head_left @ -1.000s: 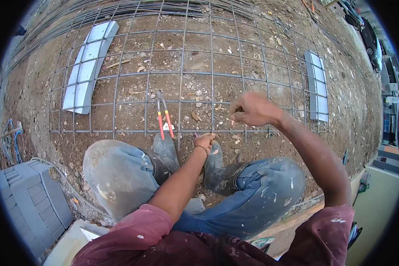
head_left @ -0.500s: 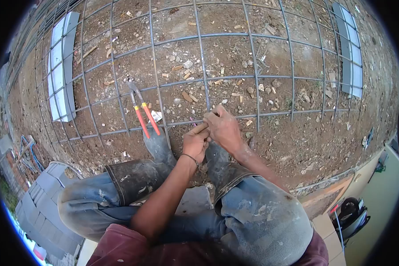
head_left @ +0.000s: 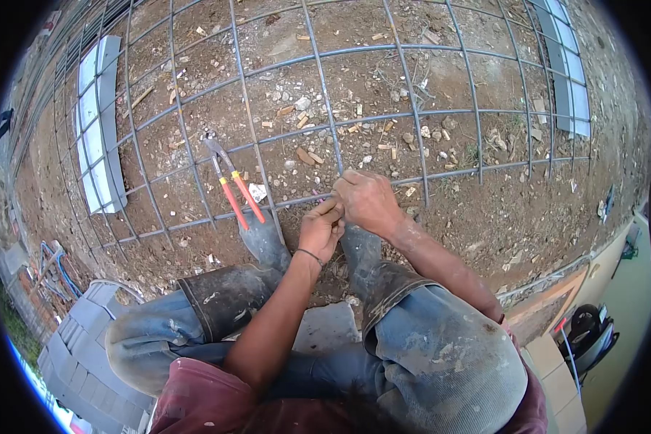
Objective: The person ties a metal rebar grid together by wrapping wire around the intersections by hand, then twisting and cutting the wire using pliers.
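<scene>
A steel rebar mesh (head_left: 434,113) spreads over the ground in front of me. At its near edge, my left hand (head_left: 320,231) is closed, with thumb and fingers pinched together. My right hand (head_left: 369,205) is curled shut right beside it, at the near end of a lengthwise bar (head_left: 335,141). Whatever the fingers of both hands grip is hidden or too small to make out. Left of my hands, cutting pliers (head_left: 240,195) with red handles and yellow bands lie on the mesh, their handle ends above my boot (head_left: 262,242).
White-grey panels lie under the mesh on the left (head_left: 100,130) and on the right (head_left: 566,69). Stones and wood bits litter the soil. Stacked grey tiles (head_left: 79,347) are at lower left. A wall ledge (head_left: 550,304) runs along the lower right.
The view has shifted slightly, so the mesh sits a little differently in frame. Both hands stay together at the same spot on the near bar, with the right wrist turned slightly. The pliers rest as before.
</scene>
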`<action>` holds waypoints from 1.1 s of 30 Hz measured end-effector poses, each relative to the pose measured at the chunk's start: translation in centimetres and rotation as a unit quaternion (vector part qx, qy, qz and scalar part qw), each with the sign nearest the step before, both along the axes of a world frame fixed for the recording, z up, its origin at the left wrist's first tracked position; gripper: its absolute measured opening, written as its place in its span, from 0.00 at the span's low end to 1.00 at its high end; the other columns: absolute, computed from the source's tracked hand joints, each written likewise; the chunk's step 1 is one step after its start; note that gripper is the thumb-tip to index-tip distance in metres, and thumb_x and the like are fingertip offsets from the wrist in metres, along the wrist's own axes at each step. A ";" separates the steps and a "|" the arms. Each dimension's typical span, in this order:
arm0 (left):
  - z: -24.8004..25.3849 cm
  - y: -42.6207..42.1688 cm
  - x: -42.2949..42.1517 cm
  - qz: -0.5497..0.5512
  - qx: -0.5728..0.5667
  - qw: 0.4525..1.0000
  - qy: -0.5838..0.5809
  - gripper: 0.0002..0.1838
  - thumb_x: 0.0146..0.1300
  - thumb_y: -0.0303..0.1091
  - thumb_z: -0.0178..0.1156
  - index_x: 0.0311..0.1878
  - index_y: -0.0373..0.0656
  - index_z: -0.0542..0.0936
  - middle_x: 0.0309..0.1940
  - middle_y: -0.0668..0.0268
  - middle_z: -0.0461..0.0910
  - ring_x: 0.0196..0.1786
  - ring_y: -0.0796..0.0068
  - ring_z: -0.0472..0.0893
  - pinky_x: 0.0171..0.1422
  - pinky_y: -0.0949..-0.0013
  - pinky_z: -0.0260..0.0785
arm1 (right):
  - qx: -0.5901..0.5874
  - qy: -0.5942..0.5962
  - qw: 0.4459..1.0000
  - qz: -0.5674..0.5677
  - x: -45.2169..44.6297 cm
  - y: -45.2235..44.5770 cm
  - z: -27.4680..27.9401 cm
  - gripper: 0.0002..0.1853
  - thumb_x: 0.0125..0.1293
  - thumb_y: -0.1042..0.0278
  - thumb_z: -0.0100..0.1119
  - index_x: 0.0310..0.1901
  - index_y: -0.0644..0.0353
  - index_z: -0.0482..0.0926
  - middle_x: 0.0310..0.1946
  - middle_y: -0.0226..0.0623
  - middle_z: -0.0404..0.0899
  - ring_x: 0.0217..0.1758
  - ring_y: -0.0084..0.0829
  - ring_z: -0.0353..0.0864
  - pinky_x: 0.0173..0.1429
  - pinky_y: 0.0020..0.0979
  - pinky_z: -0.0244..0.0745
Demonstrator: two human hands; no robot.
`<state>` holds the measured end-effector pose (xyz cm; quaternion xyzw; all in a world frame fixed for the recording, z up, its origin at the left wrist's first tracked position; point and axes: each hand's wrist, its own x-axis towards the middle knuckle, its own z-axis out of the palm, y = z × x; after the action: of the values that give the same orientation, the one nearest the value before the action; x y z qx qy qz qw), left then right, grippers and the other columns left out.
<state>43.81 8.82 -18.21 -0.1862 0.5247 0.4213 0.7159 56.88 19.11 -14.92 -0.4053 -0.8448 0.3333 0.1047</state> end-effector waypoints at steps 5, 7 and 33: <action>-1.9 -0.2 1.0 -0.013 0.026 0.999 0.037 0.09 0.71 0.18 0.55 0.49 0.35 0.82 0.34 0.69 0.80 0.28 0.82 0.74 0.31 0.79 0.64 | 0.019 0.027 0.999 0.005 0.3 -0.9 -0.1 0.06 0.57 0.70 0.69 0.31 0.57 0.79 0.28 0.36 0.77 0.33 0.42 0.83 0.36 0.44 0.80; -2.3 0.6 1.3 0.017 0.046 0.997 0.058 0.06 0.72 0.20 0.57 0.46 0.35 0.82 0.31 0.69 0.80 0.28 0.83 0.74 0.31 0.79 0.63 | 0.028 0.057 0.998 -0.007 0.2 -1.1 -0.5 0.04 0.59 0.72 0.69 0.35 0.57 0.84 0.30 0.37 0.81 0.34 0.43 0.84 0.37 0.43 0.80; 0.4 1.0 1.8 -0.108 0.060 0.973 0.195 0.10 0.66 0.24 0.69 0.49 0.33 0.86 0.34 0.67 0.87 0.26 0.86 0.73 0.29 0.78 0.62 | -0.526 0.303 0.629 -0.486 3.4 -6.5 -2.4 0.07 0.72 0.72 0.63 0.40 0.66 0.87 0.35 0.40 0.88 0.32 0.26 0.84 0.36 0.28 0.78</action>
<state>45.58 9.79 -17.85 0.0005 0.6449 0.4003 0.6511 60.32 12.65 -17.30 -0.6195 -0.1269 0.7260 0.2703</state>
